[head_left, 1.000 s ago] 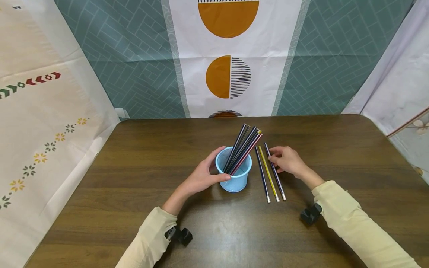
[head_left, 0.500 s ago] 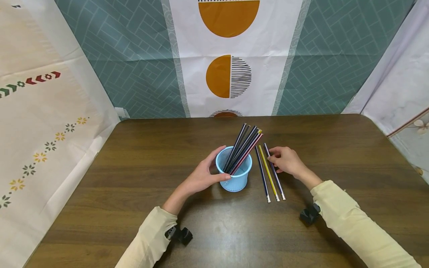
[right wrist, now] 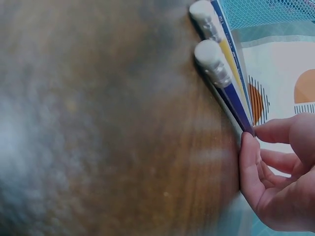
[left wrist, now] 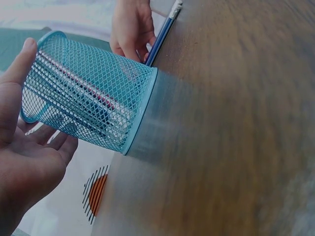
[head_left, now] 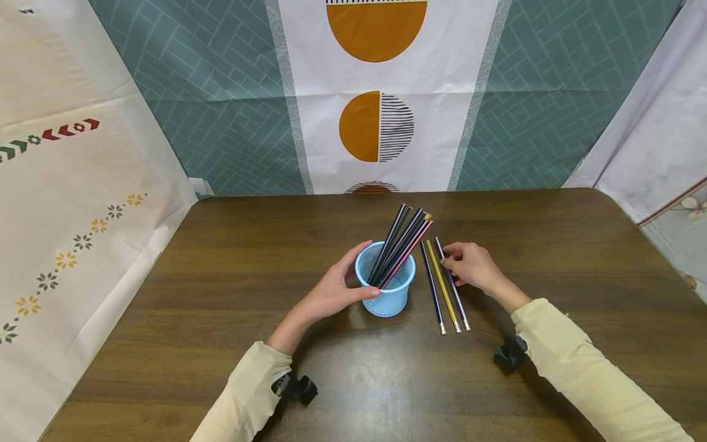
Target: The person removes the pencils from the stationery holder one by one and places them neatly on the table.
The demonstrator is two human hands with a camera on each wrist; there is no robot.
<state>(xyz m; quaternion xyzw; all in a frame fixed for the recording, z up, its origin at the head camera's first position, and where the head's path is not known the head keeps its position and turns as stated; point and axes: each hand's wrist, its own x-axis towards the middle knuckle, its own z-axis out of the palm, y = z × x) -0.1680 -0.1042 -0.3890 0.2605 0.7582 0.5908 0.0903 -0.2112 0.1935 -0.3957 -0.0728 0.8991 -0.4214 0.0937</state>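
Observation:
My left hand (head_left: 334,291) holds a light blue mesh pencil cup (head_left: 386,304) upright on the table, thumb at its near rim and fingers behind. Several dark-striped pencils (head_left: 393,255) lean to the right inside it. Beside the cup lie three pencils, side by side with eraser ends towards me: a dark blue one (head_left: 433,294), a yellow one (head_left: 444,288) and a purple-blue one (head_left: 460,307). At the far half of the purple-blue pencil, my right hand (head_left: 474,265) pinches it between thumb and fingers; the right wrist view shows this pencil (right wrist: 236,105) close to the tabletop.
The brown wooden table (head_left: 221,368) reaches back to a patterned cloth backdrop (head_left: 232,123). Fabric hangs on both sides. Small black cameras (head_left: 295,388) are strapped to both wrists.
The purple-blue pencil has shifted very slightly left, closer to the yellow one, with my right hand on it. My left hand and the cup have stayed in place.

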